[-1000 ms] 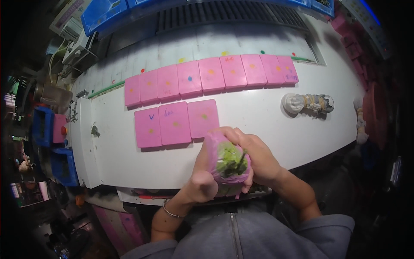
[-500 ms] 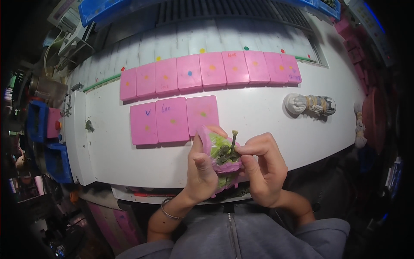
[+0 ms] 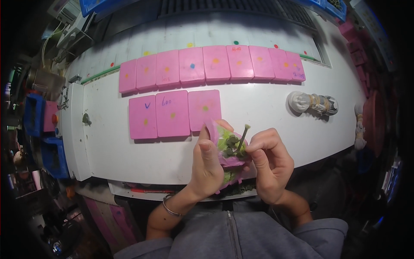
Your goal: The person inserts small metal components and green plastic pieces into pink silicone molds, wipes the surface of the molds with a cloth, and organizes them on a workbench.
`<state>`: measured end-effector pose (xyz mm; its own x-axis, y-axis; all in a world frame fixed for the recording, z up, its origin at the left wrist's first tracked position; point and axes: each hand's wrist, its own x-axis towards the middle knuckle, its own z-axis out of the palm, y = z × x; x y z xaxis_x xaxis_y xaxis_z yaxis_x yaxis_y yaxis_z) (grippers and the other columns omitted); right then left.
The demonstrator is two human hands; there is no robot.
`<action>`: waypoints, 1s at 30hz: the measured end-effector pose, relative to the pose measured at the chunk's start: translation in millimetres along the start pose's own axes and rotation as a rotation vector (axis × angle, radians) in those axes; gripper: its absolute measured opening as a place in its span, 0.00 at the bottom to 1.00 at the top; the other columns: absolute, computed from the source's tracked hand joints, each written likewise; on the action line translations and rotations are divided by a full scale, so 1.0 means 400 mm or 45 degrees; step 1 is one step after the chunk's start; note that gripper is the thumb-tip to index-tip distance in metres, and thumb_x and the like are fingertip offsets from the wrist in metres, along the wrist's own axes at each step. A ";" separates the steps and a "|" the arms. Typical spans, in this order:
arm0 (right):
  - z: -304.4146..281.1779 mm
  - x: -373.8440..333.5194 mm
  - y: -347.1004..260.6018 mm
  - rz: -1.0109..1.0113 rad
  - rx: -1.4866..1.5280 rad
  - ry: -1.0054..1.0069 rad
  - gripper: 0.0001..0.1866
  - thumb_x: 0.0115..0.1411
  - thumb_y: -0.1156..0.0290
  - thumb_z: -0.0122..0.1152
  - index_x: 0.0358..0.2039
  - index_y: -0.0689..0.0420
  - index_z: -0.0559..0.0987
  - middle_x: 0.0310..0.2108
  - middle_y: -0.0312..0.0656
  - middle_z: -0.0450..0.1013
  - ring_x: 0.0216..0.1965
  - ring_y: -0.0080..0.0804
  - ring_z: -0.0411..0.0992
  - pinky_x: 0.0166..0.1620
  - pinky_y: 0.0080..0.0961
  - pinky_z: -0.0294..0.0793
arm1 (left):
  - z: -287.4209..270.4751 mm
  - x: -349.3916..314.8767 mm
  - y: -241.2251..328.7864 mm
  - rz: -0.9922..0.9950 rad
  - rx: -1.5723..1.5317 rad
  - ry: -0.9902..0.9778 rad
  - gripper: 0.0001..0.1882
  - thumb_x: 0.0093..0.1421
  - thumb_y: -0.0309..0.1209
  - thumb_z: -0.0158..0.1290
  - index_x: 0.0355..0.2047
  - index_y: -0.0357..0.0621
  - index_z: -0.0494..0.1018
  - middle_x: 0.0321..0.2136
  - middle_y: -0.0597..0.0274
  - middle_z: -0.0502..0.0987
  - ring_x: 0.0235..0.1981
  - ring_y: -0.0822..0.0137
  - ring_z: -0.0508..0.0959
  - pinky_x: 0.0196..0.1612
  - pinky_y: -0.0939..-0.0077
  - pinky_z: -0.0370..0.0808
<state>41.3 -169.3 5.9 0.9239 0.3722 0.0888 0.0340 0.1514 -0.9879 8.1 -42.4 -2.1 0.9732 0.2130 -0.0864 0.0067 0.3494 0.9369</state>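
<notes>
My left hand (image 3: 208, 170) cradled pink wrapper (image 3: 230, 162); right hand (image 3: 272, 166), fingertips bunched at rim, hold unclear. Greens (image 3: 226, 140) wrapped round sides, top still uncovered, stem (image 3: 243, 137) poked out.

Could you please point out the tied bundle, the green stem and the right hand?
Tied bundle (image 3: 316, 103), head view: its banded middle.
Green stem (image 3: 243, 138), head view: mid-length.
Right hand (image 3: 273, 172), head view: mid-palm area.

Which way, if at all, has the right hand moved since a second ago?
Yes: measured against the rightmost pink block of the nearer row, the right hand has shifted rightward and back toward the person.
</notes>
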 end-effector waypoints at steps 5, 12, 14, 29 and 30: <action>-0.002 0.005 -0.042 -0.467 -0.631 -0.004 0.13 0.46 0.85 0.61 0.35 0.60 0.78 0.28 0.41 0.67 0.28 0.32 0.65 0.29 0.20 0.65 | -0.005 0.000 -0.013 0.071 0.176 0.051 0.37 0.60 0.62 0.21 0.43 0.38 0.59 0.28 0.59 0.71 0.28 0.74 0.72 0.31 0.83 0.70; 0.032 0.013 -0.042 -0.605 -0.965 0.012 0.17 0.37 0.84 0.65 0.32 0.61 0.79 0.27 0.41 0.68 0.27 0.34 0.64 0.28 0.24 0.64 | -0.011 -0.005 -0.033 0.186 0.395 0.090 0.40 0.57 0.66 0.24 0.44 0.37 0.59 0.27 0.59 0.71 0.28 0.75 0.71 0.29 0.83 0.68; 0.032 0.008 -0.046 -0.637 -1.006 0.040 0.17 0.37 0.84 0.65 0.32 0.61 0.79 0.27 0.41 0.68 0.27 0.34 0.64 0.28 0.24 0.64 | -0.004 -0.004 -0.030 0.198 0.394 0.081 0.41 0.57 0.66 0.25 0.44 0.36 0.59 0.28 0.59 0.71 0.28 0.75 0.71 0.29 0.83 0.68; 0.045 0.003 -0.061 -0.650 -1.043 0.058 0.14 0.39 0.83 0.62 0.30 0.61 0.76 0.26 0.42 0.67 0.27 0.36 0.63 0.29 0.27 0.62 | 0.009 -0.010 -0.010 0.203 0.380 0.135 0.40 0.58 0.65 0.25 0.43 0.35 0.58 0.29 0.56 0.71 0.28 0.72 0.71 0.29 0.81 0.69; 0.046 0.001 -0.065 -0.675 -1.051 0.028 0.13 0.40 0.82 0.62 0.30 0.60 0.76 0.26 0.42 0.67 0.27 0.36 0.63 0.29 0.27 0.62 | 0.003 -0.008 -0.005 0.141 0.297 0.119 0.39 0.59 0.64 0.24 0.43 0.36 0.58 0.28 0.56 0.71 0.27 0.72 0.72 0.29 0.81 0.70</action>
<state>33.9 -156.3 34.0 0.7187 0.4221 0.5525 0.6945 -0.3968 -0.6003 5.2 -45.0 -3.2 0.9455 0.3256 0.0000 -0.0350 0.1019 0.9942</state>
